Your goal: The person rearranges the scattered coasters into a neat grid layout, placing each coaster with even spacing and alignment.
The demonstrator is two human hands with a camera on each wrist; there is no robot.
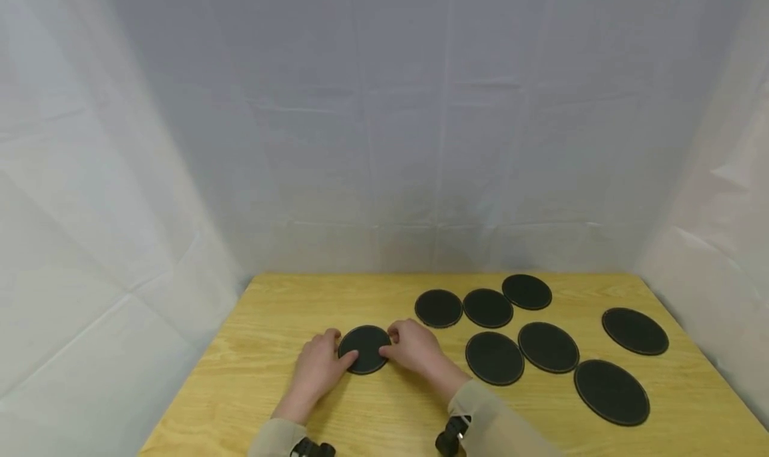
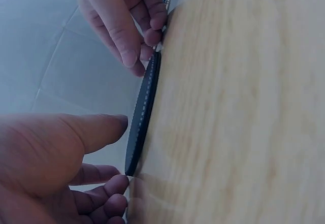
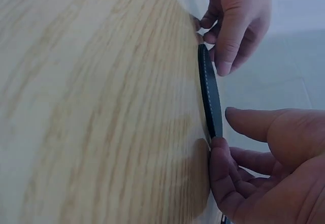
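A black round coaster (image 1: 365, 348) with a stitched rim lies flat on the wooden table (image 1: 270, 323), left of centre. My left hand (image 1: 335, 351) holds its left edge, fingertips curled at the rim and thumb over the top. My right hand (image 1: 394, 342) holds the opposite edge the same way. The left wrist view shows the coaster (image 2: 143, 117) edge-on, with my left hand (image 2: 119, 153) near the lens and my right hand (image 2: 144, 51) at the far rim. The right wrist view shows the coaster (image 3: 209, 97) between my right hand (image 3: 223, 130) and my left hand (image 3: 213, 51).
Several more black coasters lie to the right: a back row (image 1: 488, 307), a middle pair (image 1: 494, 357), one far right (image 1: 635, 331) and a larger one near the front (image 1: 611, 391). White cloth (image 1: 384, 143) walls the table on three sides.
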